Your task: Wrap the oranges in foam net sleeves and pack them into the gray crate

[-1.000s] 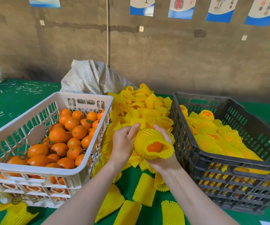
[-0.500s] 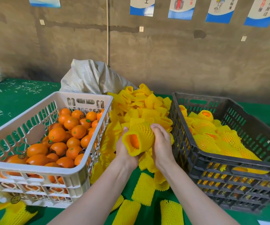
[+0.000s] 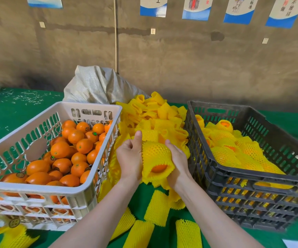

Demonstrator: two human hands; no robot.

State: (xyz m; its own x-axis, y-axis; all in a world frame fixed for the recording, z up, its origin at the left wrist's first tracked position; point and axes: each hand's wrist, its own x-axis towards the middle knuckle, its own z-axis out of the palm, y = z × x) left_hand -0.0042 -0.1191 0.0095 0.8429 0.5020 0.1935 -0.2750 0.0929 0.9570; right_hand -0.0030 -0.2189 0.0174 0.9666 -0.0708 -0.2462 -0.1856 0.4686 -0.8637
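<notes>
Between my two hands sits an orange in a yellow foam net sleeve (image 3: 156,157), its bare orange end facing me through the sleeve's open mouth. My left hand (image 3: 129,159) grips the sleeve's left side, thumb raised. My right hand (image 3: 178,160) grips its right side. The gray crate (image 3: 252,178) stands just right of my hands and holds several sleeved oranges (image 3: 234,149). A white crate (image 3: 83,194) on the left holds several bare oranges (image 3: 69,154).
A heap of empty yellow sleeves (image 3: 155,115) lies between the crates, and loose sleeves (image 3: 156,208) lie on the green table (image 3: 13,111) near me. A grey woven sack (image 3: 98,86) sits behind the heap, against a brown wall.
The sleeved orange has been turned between my hands: its open mouth faced left half a second ago and now faces down toward me. Both hands stayed on it.
</notes>
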